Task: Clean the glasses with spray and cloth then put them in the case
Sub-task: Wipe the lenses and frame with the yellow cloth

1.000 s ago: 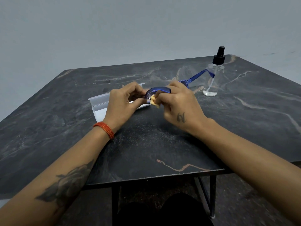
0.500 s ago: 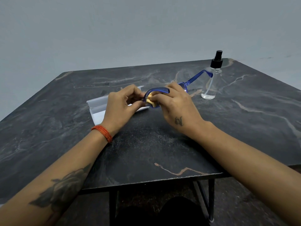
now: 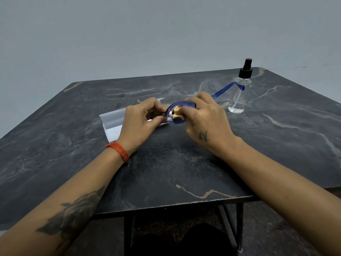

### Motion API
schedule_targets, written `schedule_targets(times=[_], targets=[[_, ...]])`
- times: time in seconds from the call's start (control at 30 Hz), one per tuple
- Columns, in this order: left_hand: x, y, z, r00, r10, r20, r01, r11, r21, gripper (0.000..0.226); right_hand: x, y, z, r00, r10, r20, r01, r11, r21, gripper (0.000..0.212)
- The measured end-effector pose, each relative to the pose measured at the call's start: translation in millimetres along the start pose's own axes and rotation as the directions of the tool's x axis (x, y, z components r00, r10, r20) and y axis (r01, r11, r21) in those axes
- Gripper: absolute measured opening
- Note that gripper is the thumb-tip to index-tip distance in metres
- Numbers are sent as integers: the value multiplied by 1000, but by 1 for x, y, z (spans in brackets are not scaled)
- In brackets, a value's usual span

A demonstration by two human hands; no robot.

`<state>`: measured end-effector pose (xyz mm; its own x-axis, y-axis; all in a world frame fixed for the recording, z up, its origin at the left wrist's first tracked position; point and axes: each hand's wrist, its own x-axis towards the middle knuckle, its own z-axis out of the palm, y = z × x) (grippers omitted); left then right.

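Glasses (image 3: pixel 180 105) with a blue frame sit between our two hands above the dark marble table (image 3: pixel 276 137). Our left hand (image 3: pixel 141 121) pinches the frame's left end; our right hand (image 3: pixel 204 115) presses a yellow cloth (image 3: pixel 177 113) onto the lens. The white case (image 3: pixel 114 122) lies open under our left hand, and the spray bottle (image 3: pixel 239 91) stands further right.
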<state>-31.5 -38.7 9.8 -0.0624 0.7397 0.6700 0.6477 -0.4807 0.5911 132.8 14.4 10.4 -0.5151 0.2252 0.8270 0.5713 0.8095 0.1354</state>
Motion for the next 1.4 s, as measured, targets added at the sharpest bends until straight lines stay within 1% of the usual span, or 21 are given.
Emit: schedule_targets(times=[0.13,0.23,0.3,0.37,0.43,0.47,0.6,0.63,0.73,0.87,0.97,1.07,1.13,1.2,1.27,1.3,1.37,1.4], targets=[[0,-1,1,1000,-16,-14,16,1000,-8,18,2,0,4,999,-16,-31,19,993,120,19],[0,-1,0,1000,-12,-15,12,1000,-16,21,2,-1,4,1000,-2,-8,4,980,197,21],[0,-1,-1,1000,-8,0,8,1000,-14,21,2,-2,2,1000,3,26,-9,976,217,19],[0,0,-1,1000,-5,5,5,1000,-9,24,1,-2,0,999,-1,48,-9,979,204,19],[-1,0,-1,1000,-3,-8,3,1000,-7,30,0,-2,0,999,-5,53,-4,983,183,28],[-1,0,-1,1000,-1,-11,1,1000,-4,30,0,-1,0,999,-4,50,-4,987,159,28],[0,-1,0,1000,-5,-9,5,1000,-6,23,1,1,3,1000,20,3,-20,998,59,12],[0,-1,0,1000,-8,-7,8,1000,-8,20,1,2,3,999,33,-5,-33,997,65,11],[0,-2,0,1000,-19,-12,19,1000,-21,18,2,0,2,999,42,-8,-40,985,167,26],[0,-2,0,1000,-14,-6,14,999,-35,18,2,-4,3,999,24,42,-33,973,227,21],[0,-1,0,1000,-3,5,3,1000,-10,21,2,-3,1,996,28,83,-48,966,254,29],[0,-2,0,1000,-1,4,1,1000,6,22,1,-3,0,997,25,74,-41,973,228,28],[1,-2,0,1000,-5,-1,5,1000,7,21,0,-2,1,998,9,58,-18,986,164,25],[1,-2,0,1000,-12,-3,12,1000,2,20,0,0,3,999,0,44,-4,997,81,15],[1,-2,0,1000,-22,-7,22,1000,-15,18,0,2,4,1000,4,26,-5,999,40,9],[1,-2,0,1000,-29,-12,28,999,-25,18,0,2,4,1000,9,12,-10,999,42,11],[1,-2,0,999,-35,-22,34,999,-37,18,2,1,3,1000,5,-12,-4,996,84,25],[1,-2,0,999,-36,-27,35,999,-38,18,2,1,2,1000,-1,-21,3,994,110,25]])
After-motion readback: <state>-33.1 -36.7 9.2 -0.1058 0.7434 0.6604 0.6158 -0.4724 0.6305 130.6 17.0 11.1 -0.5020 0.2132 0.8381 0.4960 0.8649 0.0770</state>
